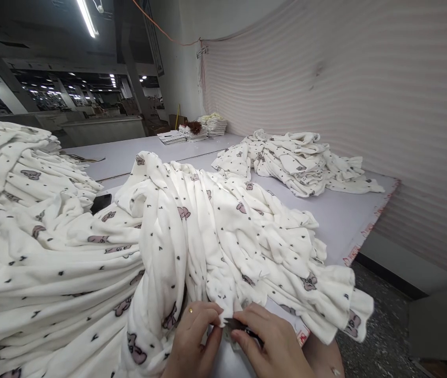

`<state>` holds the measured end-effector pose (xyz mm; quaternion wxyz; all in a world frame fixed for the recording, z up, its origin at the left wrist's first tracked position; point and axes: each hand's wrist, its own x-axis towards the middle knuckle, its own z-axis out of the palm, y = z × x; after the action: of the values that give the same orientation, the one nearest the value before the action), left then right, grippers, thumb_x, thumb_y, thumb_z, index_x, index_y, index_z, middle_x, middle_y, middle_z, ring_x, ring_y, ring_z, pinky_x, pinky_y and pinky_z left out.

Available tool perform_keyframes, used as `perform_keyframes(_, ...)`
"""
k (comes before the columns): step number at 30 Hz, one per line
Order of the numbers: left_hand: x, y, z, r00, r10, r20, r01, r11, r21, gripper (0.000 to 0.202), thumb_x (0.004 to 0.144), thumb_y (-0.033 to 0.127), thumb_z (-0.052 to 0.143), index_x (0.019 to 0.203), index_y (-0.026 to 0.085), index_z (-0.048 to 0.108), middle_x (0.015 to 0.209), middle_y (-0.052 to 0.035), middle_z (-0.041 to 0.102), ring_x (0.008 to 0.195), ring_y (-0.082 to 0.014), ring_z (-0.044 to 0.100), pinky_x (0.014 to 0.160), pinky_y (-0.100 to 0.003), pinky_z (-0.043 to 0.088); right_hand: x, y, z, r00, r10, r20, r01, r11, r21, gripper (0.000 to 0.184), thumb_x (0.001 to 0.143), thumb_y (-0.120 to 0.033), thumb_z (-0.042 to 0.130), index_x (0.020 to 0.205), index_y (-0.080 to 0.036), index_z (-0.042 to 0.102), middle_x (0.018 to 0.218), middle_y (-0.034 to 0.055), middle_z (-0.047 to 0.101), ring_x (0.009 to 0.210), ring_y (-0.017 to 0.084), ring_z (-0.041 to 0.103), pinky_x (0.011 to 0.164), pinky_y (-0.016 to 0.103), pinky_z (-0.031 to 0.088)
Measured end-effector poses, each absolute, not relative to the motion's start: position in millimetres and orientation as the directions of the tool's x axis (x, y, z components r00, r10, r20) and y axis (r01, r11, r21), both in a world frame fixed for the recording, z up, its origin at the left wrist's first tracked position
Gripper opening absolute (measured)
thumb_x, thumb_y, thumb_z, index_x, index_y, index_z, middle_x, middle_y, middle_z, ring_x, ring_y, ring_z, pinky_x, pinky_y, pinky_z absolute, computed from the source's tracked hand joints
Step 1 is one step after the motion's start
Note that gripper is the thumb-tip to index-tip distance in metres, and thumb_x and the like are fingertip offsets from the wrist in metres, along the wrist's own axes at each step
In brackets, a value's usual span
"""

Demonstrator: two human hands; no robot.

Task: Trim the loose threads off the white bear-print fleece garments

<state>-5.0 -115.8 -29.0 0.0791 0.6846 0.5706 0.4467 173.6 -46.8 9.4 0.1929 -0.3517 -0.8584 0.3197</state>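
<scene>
White plush fabric (203, 247) with small black marks and pinkish-grey animal prints is heaped in front of me. My left hand (195, 336), with a ring on one finger, pinches a lower edge of this fabric between thumb and fingers. In my right hand (268, 336) is a small pair of dark thread snips (240, 326). Their blades point left and meet the fabric edge right at my left fingertips. Whether the blades are open or closed on a thread is too small to make out.
More of the printed fabric (11, 252) fills the left side. Another pile (294, 163) lies farther back on the pale table (329, 220). Stacks of folded cloth (212, 126) stand at the far end. A dark flat object (101, 203) sits among the fabric. A striped sheet (345, 94) hangs along the right.
</scene>
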Motion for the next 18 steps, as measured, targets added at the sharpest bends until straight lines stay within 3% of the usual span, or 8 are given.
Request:
perform_keyframes(5,-3.3,-115.2,-26.3,-0.069,0.852,0.519,0.71,-0.324,0.626,0.017,0.084,0.006,0.045,0.084,0.022,0.047,0.08,-0.0014,0.061,0.076,-0.017,0.057,0.071,-0.029,0.044,173.6,-46.5,12.7,-0.687,0.721,0.086,0.51,0.563,-0.65,0.019,0.089,-0.027,0.052,0.102,-0.027,0.066,0.089,0.0026,0.067,0.081,0.02,0.066,0.066,0.024,0.049)
perform_keyframes(16,-1.3,-112.7,-28.7,-0.081,0.845,0.528,0.693,-0.333,0.639,0.018,0.082,0.004,0.046,0.082,0.022,0.048,0.081,-0.0004,0.062,0.079,-0.0167,0.058,0.083,-0.036,0.039,175.7,-44.3,7.9,-0.643,0.761,0.087,0.491,0.496,-0.716,0.02,0.089,-0.026,0.051,0.096,-0.028,0.069,0.084,0.0014,0.068,0.077,0.018,0.066,0.065,0.023,0.049)
perform_keyframes(18,-0.7,-112.5,-27.7,-0.112,0.843,0.527,0.689,-0.317,0.652,0.018,0.082,0.005,0.047,0.081,0.022,0.051,0.086,-0.0026,0.062,0.085,-0.0181,0.058,0.083,-0.036,0.041,174.7,-44.6,3.3,-0.612,0.785,0.096,0.484,0.467,-0.74,0.019,0.086,-0.027,0.056,0.102,-0.028,0.066,0.088,0.0014,0.068,0.079,0.018,0.066,0.068,0.024,0.05)
